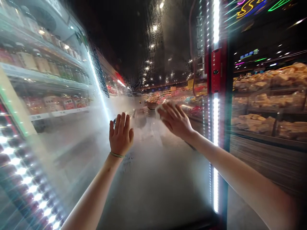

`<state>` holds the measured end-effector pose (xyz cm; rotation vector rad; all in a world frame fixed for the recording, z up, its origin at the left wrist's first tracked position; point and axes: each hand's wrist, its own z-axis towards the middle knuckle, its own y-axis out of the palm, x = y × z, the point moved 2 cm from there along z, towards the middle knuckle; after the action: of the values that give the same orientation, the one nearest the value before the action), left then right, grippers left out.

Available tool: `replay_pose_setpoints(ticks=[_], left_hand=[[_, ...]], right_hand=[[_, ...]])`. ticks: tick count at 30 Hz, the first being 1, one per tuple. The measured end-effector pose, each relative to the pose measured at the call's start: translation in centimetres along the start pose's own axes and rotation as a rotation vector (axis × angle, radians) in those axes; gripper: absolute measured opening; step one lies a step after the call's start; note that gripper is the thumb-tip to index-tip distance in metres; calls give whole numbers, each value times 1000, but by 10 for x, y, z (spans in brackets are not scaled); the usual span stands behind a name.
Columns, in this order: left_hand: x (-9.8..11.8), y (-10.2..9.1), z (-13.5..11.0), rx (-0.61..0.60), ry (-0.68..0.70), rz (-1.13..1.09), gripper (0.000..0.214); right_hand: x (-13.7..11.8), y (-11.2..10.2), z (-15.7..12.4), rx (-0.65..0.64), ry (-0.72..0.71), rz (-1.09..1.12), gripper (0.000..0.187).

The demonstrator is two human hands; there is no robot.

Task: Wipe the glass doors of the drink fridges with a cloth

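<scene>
My left hand (121,134) lies flat against a fogged glass door (153,179), fingers straight and pointing up, with a thin band at the wrist. It holds nothing. To its right and a little higher, my right hand (176,119) presses a pale wiping cloth (158,111) against the same glass. Most of the cloth is hidden under the fingers, and only its edge shows. Below the hands the pane is misted over; higher up it is darker, with streaks of wet droplets.
Fridge shelves of bottles (40,60) stand at the left. Bright LED strips run along the door's red and black frame (216,70) at right. Beyond that are blurred racks of packaged goods (268,95). Neon signs (251,8) glow at upper right.
</scene>
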<state>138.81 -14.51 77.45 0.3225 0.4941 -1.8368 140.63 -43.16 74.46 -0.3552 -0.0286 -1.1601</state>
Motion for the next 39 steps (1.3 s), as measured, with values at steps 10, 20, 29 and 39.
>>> replay_pose_setpoints(ticks=[10, 20, 29, 39], left_hand=[[-5, -2, -2, 73, -77, 45, 64], [-2, 2, -22, 26, -87, 0, 65], [-1, 1, -27, -17, -129, -42, 64], [-8, 0, -25, -90, -207, -176, 62]], right_hand=[[-69, 24, 3, 27, -470, 52, 55], [-9, -8, 82, -10, -299, 119, 49], [-111, 46, -71, -66, -333, 70, 54], [7, 44, -228, 260, 623, -109, 56]])
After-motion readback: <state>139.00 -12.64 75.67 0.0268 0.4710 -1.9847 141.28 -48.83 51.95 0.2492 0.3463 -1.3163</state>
